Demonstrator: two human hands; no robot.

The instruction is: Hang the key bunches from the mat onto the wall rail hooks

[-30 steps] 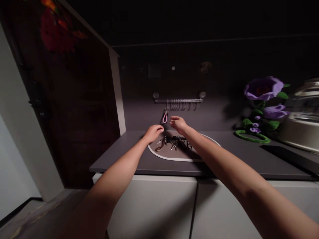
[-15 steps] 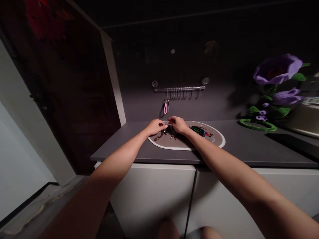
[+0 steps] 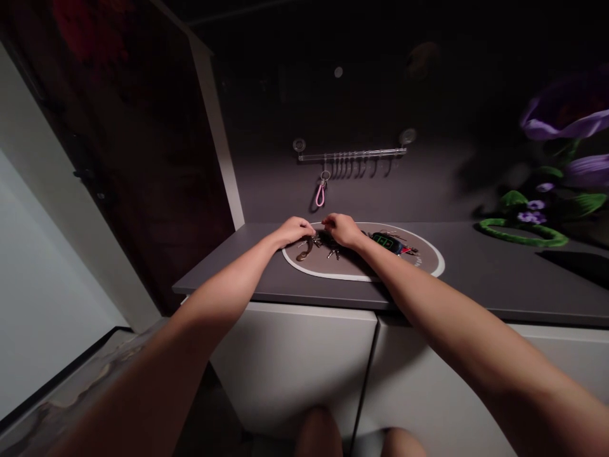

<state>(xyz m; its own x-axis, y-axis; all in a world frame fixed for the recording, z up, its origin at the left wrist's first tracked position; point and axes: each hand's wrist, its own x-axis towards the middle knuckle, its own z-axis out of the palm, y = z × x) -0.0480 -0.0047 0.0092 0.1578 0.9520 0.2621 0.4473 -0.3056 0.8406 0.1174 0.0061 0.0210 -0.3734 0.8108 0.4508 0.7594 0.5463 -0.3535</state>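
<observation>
An oval mat (image 3: 328,275) with a pale rim lies on the grey counter, with small bunches of keys on it. My left hand (image 3: 294,231) is over its left edge, thumb and fingers closed around a bunch of keys (image 3: 316,240). Just below that bunch lies a brown curved fob (image 3: 304,252). My right hand (image 3: 341,229) hovers beside my left, fingers curled inward; what it grips, if anything, is too small to see. Under it, more keys (image 3: 333,252) rest on the mat. Right of my right wrist is a dark item with green outlines (image 3: 384,241).
A clear rail (image 3: 354,155) with hooks is fixed to the wall; a pink key loop (image 3: 320,195) hangs from it. Purple flowers (image 3: 566,117) and a green ring (image 3: 523,240) stand at the right. White cabinet doors (image 3: 295,362) lie below the counter.
The view has shifted, so the rail sits higher and the flowers lie farther right. Both hands stay over the mat with much the same pose.
</observation>
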